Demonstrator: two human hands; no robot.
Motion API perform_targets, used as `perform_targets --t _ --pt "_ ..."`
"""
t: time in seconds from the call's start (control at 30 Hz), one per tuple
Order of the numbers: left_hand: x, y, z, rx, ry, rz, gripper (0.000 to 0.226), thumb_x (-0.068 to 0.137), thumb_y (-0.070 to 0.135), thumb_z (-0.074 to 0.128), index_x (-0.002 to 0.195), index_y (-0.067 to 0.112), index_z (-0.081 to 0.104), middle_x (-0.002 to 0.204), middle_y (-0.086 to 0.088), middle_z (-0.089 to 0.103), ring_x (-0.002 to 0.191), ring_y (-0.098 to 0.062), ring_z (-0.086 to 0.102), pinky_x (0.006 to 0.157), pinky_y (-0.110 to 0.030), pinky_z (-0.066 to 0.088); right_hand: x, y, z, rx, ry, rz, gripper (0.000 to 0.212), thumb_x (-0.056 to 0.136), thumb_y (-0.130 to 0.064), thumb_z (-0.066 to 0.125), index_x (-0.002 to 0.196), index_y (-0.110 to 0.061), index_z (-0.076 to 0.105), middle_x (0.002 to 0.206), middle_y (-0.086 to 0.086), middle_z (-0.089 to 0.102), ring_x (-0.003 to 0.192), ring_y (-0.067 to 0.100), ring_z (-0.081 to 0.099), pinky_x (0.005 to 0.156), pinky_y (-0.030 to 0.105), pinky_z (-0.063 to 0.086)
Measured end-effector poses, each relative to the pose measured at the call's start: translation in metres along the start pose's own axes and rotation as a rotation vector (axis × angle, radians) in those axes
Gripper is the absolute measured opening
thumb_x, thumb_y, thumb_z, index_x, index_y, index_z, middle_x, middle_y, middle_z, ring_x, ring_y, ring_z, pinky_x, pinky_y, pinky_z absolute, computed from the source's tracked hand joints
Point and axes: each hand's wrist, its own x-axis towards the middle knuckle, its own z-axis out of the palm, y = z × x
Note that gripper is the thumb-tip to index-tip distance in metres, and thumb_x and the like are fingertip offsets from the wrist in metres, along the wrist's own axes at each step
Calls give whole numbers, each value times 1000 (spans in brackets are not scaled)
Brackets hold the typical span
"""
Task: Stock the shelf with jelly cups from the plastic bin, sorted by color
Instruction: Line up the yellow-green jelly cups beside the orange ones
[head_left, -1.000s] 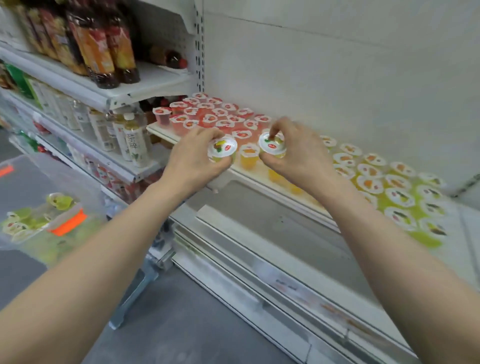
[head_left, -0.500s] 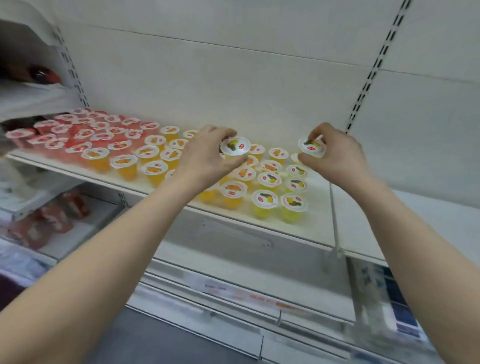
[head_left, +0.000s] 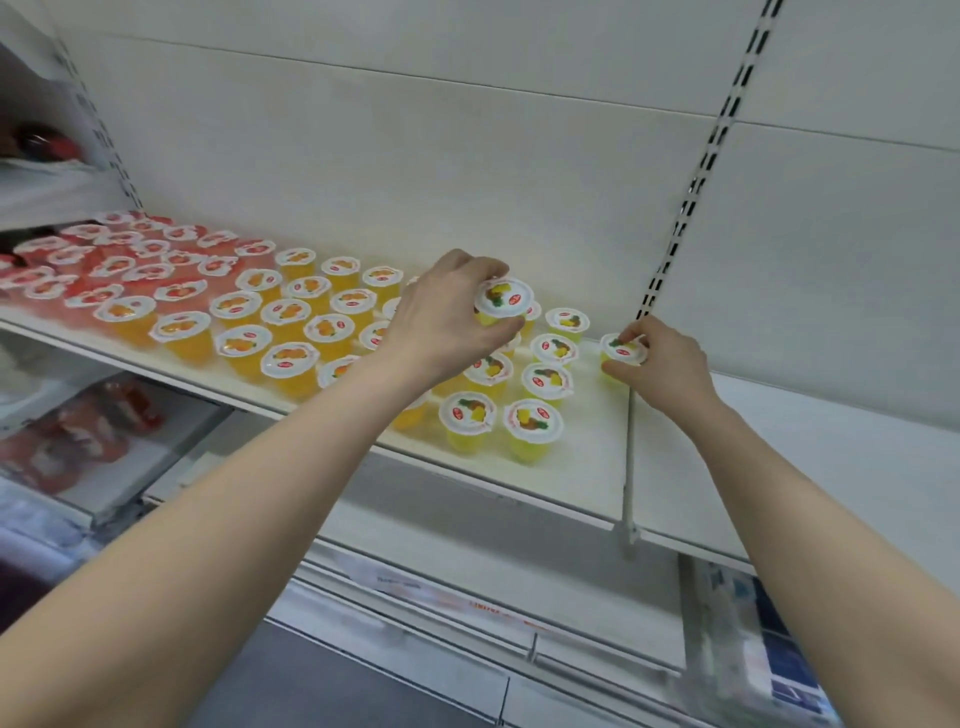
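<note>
Two yellow cups held: my left hand grips the raised cup mid-frame, my right hand pinches the low cup centre-right, near the shelf. I'd seat both upright beside the yellows.

White shelf: red, orange, yellow cups.

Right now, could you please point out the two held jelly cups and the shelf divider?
Higher jelly cup (head_left: 504, 301): head view, lid centre.
Lower jelly cup (head_left: 621, 352): head view, lid centre.
Shelf divider (head_left: 629, 467): head view, bare mid-rail.
</note>
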Motion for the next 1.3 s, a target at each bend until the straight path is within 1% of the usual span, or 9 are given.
perform_targets --t 0.2,0.37,0.5,0.57,0.67,0.83,0.93,1.13,1.3 --pt "8 4 6 -38 -17 -14 56 78 41 70 130 25 56 123 4 55 106 -17 59 94 -40 47 20 6 7 35 23 -20 32 78 -28 76 105 -19 61 107 7 66 100 29 59 79 33 40" --pt "17 15 14 -63 -37 14 58 77 38 70 132 25 55 124 6 54 106 -13 58 91 -31 47 25 8 12 40 29 -51 32 80 -27 75 107 -17 60 109 6 64 98 26 58 76 30 35" --pt "25 32 25 -95 -80 61 57 75 36 70 129 25 55 122 6 53 105 -14 57 92 -33 45 26 14 6 3 -39 -101 36 81 -25 75 112 -19 60 111 6 61 98 25 58 77 30 37" --pt "29 40 35 -93 -112 95 54 75 36 71 126 25 56 119 6 53 102 -12 56 88 -29 43 26 18 -1 -39 -90 -148 41 82 -23 74 120 -20 60 117 6 59 105 25 57 81 30 39" --pt "34 53 56 -49 -174 141 49 75 39 70 120 24 59 113 5 55 99 -13 56 81 -26 41 26 23 -13 -94 -106 -225 46 85 -14 67 130 -19 57 130 6 55 116 25 54 92 32 40" --pt "36 62 96 93 -264 202 51 76 49 66 118 22 60 106 1 59 103 -21 49 85 -35 44 25 30 -25 -156 -17 -256 40 93 -14 57 133 -16 56 136 3 56 124 25 50 96 29 34" --pt "36 61 113 204 -307 206 54 76 50 63 121 19 60 106 -3 61 104 -26 49 87 -38 44 23 32 -28 -197 3 -259 40 96 -15 52 136 -14 54 139 5 55 125 26 50 100 34 36" --pt "37 58 126 254 -300 197 53 78 52 61 119 19 63 103 -4 64 104 -27 50 89 -39 43 21 32 -33 -234 38 -264 39 98 -16 48 136 -12 54 138 7 56 122 30 51 99 42 41" --pt "36 57 125 307 -302 213 52 79 56 58 115 18 64 104 -3 63 104 -27 50 88 -38 44 19 28 -37 -254 49 -264 38 100 -18 47 136 -12 54 139 6 56 124 29 49 99 40 38"
